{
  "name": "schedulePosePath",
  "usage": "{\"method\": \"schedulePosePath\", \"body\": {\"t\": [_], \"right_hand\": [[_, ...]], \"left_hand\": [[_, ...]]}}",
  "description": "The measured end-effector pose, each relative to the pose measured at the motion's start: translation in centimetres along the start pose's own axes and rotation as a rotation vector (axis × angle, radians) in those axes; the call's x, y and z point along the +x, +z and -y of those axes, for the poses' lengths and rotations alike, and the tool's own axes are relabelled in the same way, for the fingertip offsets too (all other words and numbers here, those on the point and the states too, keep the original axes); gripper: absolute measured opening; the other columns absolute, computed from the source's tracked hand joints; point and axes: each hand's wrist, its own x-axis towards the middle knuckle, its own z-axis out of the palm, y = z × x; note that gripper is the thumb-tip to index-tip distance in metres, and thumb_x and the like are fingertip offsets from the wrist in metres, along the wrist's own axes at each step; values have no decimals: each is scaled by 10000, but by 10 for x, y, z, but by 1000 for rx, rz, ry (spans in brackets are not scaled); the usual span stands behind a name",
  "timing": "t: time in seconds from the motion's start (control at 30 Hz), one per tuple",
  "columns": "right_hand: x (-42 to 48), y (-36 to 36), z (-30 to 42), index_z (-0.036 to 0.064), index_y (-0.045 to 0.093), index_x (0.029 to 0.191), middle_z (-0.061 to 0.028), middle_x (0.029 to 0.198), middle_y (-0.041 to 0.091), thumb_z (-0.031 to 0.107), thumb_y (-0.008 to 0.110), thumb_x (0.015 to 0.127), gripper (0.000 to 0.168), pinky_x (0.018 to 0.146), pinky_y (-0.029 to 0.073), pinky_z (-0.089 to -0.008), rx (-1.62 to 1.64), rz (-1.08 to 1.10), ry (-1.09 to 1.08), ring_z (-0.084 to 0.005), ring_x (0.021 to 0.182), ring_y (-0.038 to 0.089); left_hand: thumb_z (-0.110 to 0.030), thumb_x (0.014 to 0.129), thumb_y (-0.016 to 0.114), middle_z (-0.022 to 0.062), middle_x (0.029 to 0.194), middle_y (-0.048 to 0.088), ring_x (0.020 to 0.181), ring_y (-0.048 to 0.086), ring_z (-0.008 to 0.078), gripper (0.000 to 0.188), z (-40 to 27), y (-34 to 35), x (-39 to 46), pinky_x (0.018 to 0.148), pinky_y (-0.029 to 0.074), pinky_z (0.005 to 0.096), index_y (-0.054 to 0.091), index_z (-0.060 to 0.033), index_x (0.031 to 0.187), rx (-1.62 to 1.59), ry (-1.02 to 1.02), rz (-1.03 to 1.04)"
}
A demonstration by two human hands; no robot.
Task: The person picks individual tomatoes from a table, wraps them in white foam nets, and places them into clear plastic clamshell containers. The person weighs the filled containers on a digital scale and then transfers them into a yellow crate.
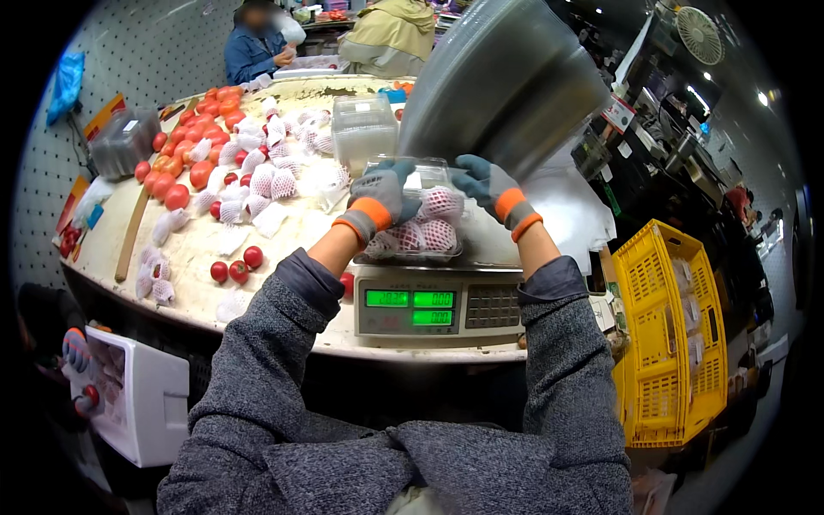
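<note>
A clear plastic clamshell box rests on the metal pan of a digital scale with green lit displays. Inside it lie several red fruits, likely tomatoes, in white foam nets. Its raised lid tilts away at the back. My left hand, in a grey glove with an orange cuff, grips the box near the lid's left side, its thumb over the netted fruit. At the lid's right edge is my right hand, gloved alike, fingers spread; whether it grips the lid is unclear.
Tall stacked plastic containers loom behind the scale, and a shorter stack stands left of them. Loose tomatoes and foam nets cover the table's left. Yellow crates stand right. Co-workers' gloved hands work by a white foam box.
</note>
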Motion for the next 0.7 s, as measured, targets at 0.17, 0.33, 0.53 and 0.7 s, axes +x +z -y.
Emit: {"method": "schedulePosePath", "body": {"t": [0.17,0.33,0.53,0.7], "right_hand": [[-6,3,-42,3,633,1078,-80,857,690,351,619,856,414,650,482,-281,-47,-22,7,-150,734,607],[-50,43,-11,98,663,866,-147,820,673,343,558,862,266,654,487,-410,-436,-247,19,-331,724,633],[-53,48,11,167,683,927,-133,1006,645,449,454,879,367,782,477,-434,-914,-20,110,-331,992,583],[-53,8,10,52,671,817,-161,708,641,478,551,842,444,673,480,-382,-416,-131,80,-322,712,630]], "left_hand": [[-138,753,628,156,1243,546,1119,547,325,559,-14,24,22,961,441,380,497,-97,1295,-174,429,-29],[-72,729,600,151,1177,585,1092,560,261,552,-7,38,29,938,444,341,513,-83,1274,-421,355,393],[-89,806,586,132,1195,601,1091,572,225,431,0,44,28,947,445,314,548,-44,1232,-560,415,360],[-187,886,588,124,1128,647,1027,602,203,343,3,53,35,918,471,325,579,-17,1183,-430,330,332]]}}
